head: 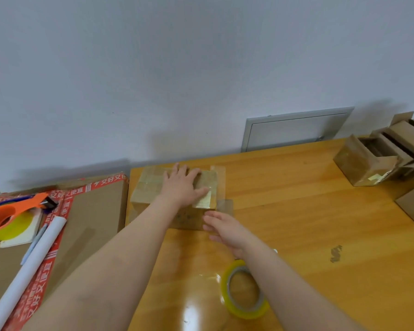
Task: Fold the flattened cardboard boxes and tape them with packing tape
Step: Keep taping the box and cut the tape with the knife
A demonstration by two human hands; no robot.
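Both hands are at work on one small box: the left hand lies flat and open on its taped top, pressing down; the right hand hovers open just beside its near right corner, fingers spread, gripping nothing.

From largest to smallest: the wooden table carries everything; beside it on the left lies a big flat cardboard sheet edged with red printed tape; the box sits near the table's far edge, strips of clear tape overhanging its right side; a cluster of folded boxes stands at the far right, seemingly done; a loose yellow tape roll rests under the right forearm; an orange tape dispenser lies on the sheet.

This box looks nearly sealed, with loose tape ends left to smooth down.
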